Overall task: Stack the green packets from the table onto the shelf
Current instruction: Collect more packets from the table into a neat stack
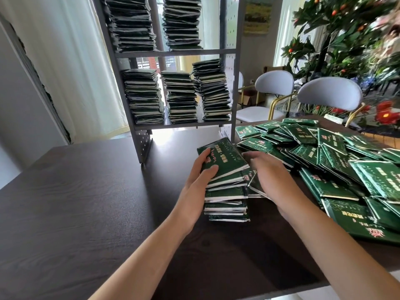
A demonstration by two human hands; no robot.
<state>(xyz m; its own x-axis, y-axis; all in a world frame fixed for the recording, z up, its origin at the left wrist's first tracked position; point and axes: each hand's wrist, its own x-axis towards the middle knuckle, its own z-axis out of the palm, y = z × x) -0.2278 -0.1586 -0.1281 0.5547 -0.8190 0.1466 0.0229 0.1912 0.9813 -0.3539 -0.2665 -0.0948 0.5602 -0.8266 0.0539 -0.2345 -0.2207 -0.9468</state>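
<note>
A stack of several green packets (229,191) stands on the dark table (86,202) in front of me. My left hand (201,176) grips its left side, thumb on the top packet. My right hand (268,172) lies against the stack's right side with fingers spread, over a tilted packet; I cannot tell if it holds one. A loose heap of green packets (337,161) covers the table to the right. The grey shelf (181,124) behind holds tall piles of packets (181,98) on two levels.
Two white chairs (329,96) stand behind the table at the right, with a leafy plant with orange fruit (346,29) and red flowers (387,113) beyond. White curtains hang at the left. Bare table surface lies to the left of the stack.
</note>
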